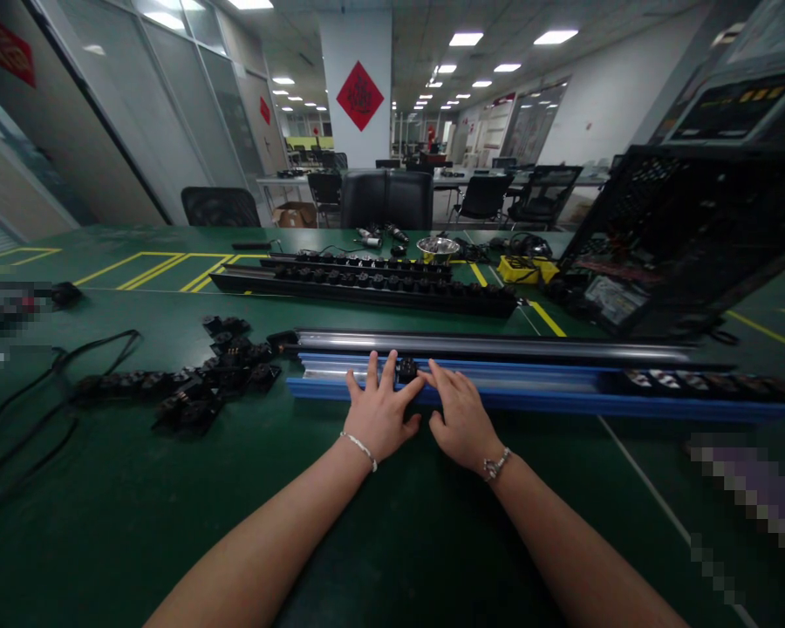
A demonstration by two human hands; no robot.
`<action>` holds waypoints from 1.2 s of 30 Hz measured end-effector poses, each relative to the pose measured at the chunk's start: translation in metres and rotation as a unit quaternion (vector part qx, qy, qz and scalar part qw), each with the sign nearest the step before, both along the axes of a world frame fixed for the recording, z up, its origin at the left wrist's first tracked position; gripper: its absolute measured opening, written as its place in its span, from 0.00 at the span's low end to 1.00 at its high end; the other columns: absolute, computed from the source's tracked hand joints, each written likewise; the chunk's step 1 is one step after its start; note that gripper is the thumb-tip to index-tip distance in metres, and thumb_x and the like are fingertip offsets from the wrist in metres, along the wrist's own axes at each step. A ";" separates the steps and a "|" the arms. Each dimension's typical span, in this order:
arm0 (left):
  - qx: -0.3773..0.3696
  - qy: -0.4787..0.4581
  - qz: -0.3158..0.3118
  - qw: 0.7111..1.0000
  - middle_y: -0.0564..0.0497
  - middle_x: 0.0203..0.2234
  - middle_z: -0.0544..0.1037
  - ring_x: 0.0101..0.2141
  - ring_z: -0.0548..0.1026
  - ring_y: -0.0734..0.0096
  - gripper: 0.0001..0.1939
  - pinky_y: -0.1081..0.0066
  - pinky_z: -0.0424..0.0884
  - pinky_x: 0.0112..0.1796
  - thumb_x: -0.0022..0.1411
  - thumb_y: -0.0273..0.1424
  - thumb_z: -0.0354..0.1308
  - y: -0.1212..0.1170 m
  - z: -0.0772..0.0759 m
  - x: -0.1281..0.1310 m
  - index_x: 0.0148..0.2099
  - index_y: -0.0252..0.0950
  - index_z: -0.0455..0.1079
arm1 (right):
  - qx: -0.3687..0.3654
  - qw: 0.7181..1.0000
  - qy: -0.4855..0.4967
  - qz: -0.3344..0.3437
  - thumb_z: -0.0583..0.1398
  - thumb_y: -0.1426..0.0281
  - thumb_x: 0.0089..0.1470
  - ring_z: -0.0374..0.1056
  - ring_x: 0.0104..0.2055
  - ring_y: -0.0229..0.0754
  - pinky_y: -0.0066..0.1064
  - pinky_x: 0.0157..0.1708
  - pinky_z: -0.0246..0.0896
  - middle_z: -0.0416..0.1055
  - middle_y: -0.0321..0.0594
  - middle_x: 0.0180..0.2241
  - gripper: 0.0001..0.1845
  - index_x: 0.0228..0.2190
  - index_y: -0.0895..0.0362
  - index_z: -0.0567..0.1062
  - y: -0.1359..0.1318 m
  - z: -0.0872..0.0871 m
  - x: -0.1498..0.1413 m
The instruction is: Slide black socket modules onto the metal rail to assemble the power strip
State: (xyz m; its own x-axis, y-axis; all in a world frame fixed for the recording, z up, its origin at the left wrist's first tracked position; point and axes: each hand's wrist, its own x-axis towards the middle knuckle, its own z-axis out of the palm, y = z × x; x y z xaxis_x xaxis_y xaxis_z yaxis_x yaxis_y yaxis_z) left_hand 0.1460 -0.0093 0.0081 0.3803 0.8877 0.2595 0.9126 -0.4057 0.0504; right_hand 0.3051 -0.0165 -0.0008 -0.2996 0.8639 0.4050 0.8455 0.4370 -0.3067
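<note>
A long blue rail point(536, 394) lies across the green table point(137, 523) in front of me. Both my hands rest on it near its left end. My left hand point(380, 408) lies with fingers spread over the rail, its index finger beside a small black socket module point(406, 370) seated in the channel. My right hand point(459, 417) touches the same module from the right with its fingertips, fingers stretched forward. More black modules point(699, 384) sit in the rail's right part. A grey metal rail point(497, 345) lies just behind the blue one.
A heap of loose black socket modules point(215, 375) lies left of the rail, with black cables point(52, 384) further left. Two long black strips filled with sockets point(366, 283) lie behind. A black perforated case point(680, 235) stands at the right; a metal bowl point(437, 248) and office chairs point(385, 199) are beyond.
</note>
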 end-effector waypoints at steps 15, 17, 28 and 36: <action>-0.001 0.026 0.028 0.999 0.41 0.64 0.51 0.63 0.45 0.39 0.35 0.31 0.48 0.51 0.56 0.40 0.55 0.001 -0.004 0.013 0.64 0.51 0.50 | 0.051 0.977 -0.130 -0.160 0.55 0.74 0.43 0.46 0.63 0.55 0.54 0.59 0.40 0.54 0.45 0.62 0.36 0.57 0.57 0.62 0.006 -0.008 0.020; -0.005 0.028 0.028 0.999 0.42 0.64 0.51 0.63 0.45 0.41 0.34 0.31 0.49 0.51 0.56 0.40 0.55 0.001 -0.002 0.013 0.64 0.51 0.50 | 0.045 0.977 -0.134 -0.159 0.54 0.74 0.43 0.48 0.62 0.55 0.54 0.58 0.40 0.56 0.45 0.61 0.36 0.57 0.57 0.62 0.006 -0.008 0.020; 0.019 0.049 0.022 0.998 0.40 0.63 0.55 0.63 0.48 0.46 0.32 0.31 0.48 0.51 0.57 0.39 0.54 0.004 -0.001 -0.007 0.63 0.50 0.52 | 0.014 0.978 -0.133 -0.162 0.54 0.74 0.45 0.49 0.62 0.55 0.54 0.59 0.40 0.57 0.45 0.60 0.36 0.58 0.57 0.61 0.006 -0.003 0.018; 0.029 0.068 0.029 0.997 0.39 0.62 0.56 0.62 0.51 0.48 0.31 0.33 0.47 0.52 0.57 0.39 0.54 0.005 0.003 -0.028 0.62 0.49 0.54 | 0.005 0.978 -0.135 -0.161 0.54 0.73 0.45 0.48 0.62 0.55 0.53 0.59 0.41 0.56 0.44 0.61 0.36 0.58 0.57 0.61 0.006 -0.003 0.019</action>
State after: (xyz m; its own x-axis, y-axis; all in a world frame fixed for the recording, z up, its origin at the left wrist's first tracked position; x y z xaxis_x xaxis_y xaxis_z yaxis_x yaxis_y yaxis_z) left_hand 0.1182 -0.0040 0.0108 0.3646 0.8942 0.2598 0.9312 -0.3512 -0.0981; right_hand 0.3243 -0.0101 -0.0038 -0.1097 0.9277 0.3569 0.9893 0.1366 -0.0510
